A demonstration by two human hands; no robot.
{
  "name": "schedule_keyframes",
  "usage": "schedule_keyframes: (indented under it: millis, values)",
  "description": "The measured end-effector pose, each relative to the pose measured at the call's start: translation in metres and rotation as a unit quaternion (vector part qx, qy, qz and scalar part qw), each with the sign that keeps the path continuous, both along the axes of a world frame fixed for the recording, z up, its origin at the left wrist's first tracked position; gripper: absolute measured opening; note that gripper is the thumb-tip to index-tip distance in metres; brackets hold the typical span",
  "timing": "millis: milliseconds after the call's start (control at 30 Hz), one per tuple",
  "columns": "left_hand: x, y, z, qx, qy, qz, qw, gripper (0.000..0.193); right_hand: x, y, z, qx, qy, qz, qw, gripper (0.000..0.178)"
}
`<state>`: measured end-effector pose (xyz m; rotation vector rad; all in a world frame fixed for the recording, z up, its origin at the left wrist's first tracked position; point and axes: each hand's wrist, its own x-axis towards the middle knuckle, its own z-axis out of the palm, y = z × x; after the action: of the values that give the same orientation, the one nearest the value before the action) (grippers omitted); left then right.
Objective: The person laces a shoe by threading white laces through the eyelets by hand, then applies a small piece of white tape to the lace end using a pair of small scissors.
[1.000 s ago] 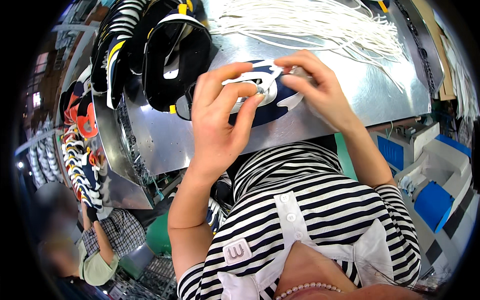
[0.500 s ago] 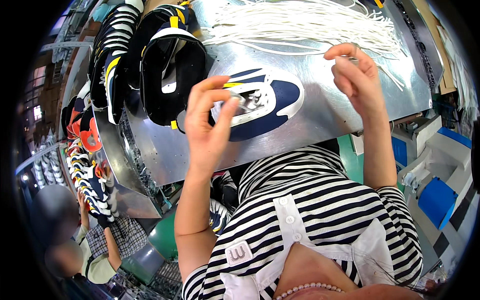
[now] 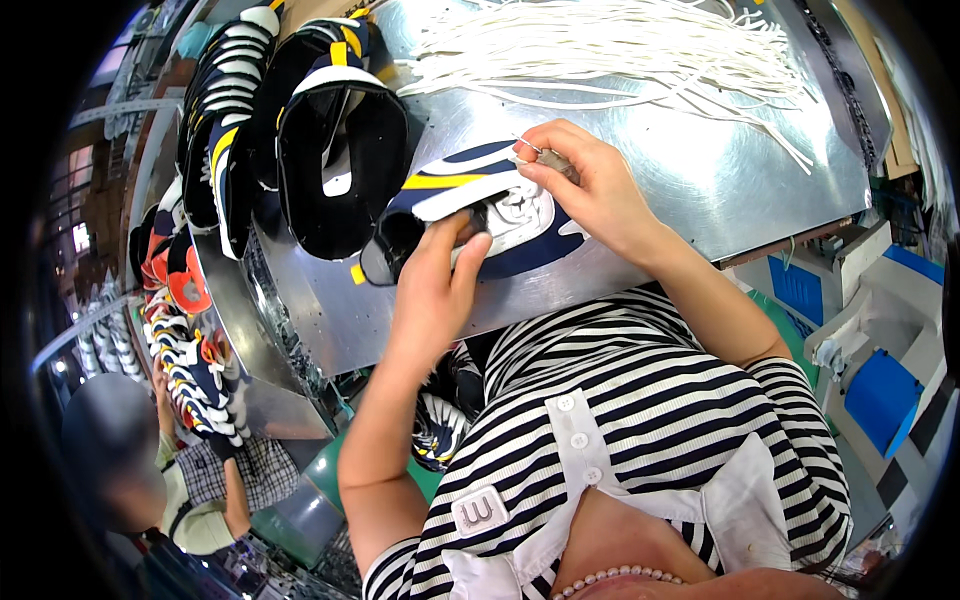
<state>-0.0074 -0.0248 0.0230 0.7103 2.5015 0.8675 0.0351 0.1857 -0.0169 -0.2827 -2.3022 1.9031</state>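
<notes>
Right hand (image 3: 590, 190) has come back from well right of the shoe upper (image 3: 520, 225) to its far edge; left hand (image 3: 437, 285) has moved in at its ankle opening. Bare metal surface (image 3: 710, 175) under the shoe upper. White shoelaces (image 3: 600, 50), loose bundle, beyond it. Nested uppers (image 3: 225, 130) beyond and left of it; black-lined upper (image 3: 300, 205) stands just left. Shoe upper itself, navy, white and yellow, lies toe to the right. Left hand loosely curled, thumb apart, fingertips partly hidden; can't tell its grip. Right hand nearly closed, fingertips pinching thin metal tool (image 3: 556, 164).
</notes>
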Motion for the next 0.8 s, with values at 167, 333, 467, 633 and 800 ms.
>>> schedule_keyframes:
  millis: [167,333,467,633,800]
  values:
    - [-0.041,0.025,-0.005,0.097,-0.469,0.201,0.854,0.051,0.002,-0.006,0.001,-0.027,-0.014,-0.01,1.0,0.014]
    - [-0.012,0.04,-0.003,0.203,-0.34,0.238,0.887,0.033,0.018,0.006,0.019,-0.13,-0.1,0.066,0.984,0.027]
    - [0.003,0.044,-0.006,0.281,-0.241,0.185,0.91,0.027,0.02,0.007,0.016,-0.104,-0.079,0.079,0.988,0.037]
    - [0.011,0.05,-0.01,0.297,-0.159,0.186,0.923,0.022,0.017,0.004,0.017,0.018,-0.074,0.088,0.993,0.038]
    - [0.015,0.048,-0.015,0.286,-0.124,0.188,0.931,0.023,0.035,0.013,0.032,0.044,-0.044,0.079,0.995,0.027]
